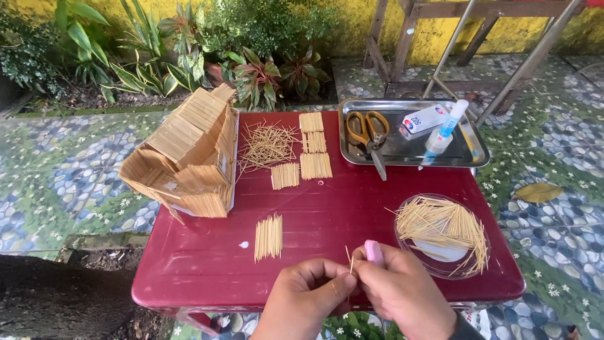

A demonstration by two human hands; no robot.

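Over the red table (327, 214), both hands (352, 293) pinch a toothpick (348, 257).

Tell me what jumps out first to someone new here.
The toothpick house model on the left end of the dark red table. Near the front edge, the left hand and right hand pinch single toothpicks, the right also holding a pink tool. Loose toothpicks fill a clear dish, right.

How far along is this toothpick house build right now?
Mostly built: the toothpick house has walls and roof. Glued panels lie ready. In hand: the left hand pinches a toothpick; the right hand holds a pink tool. Left: loose toothpicks.
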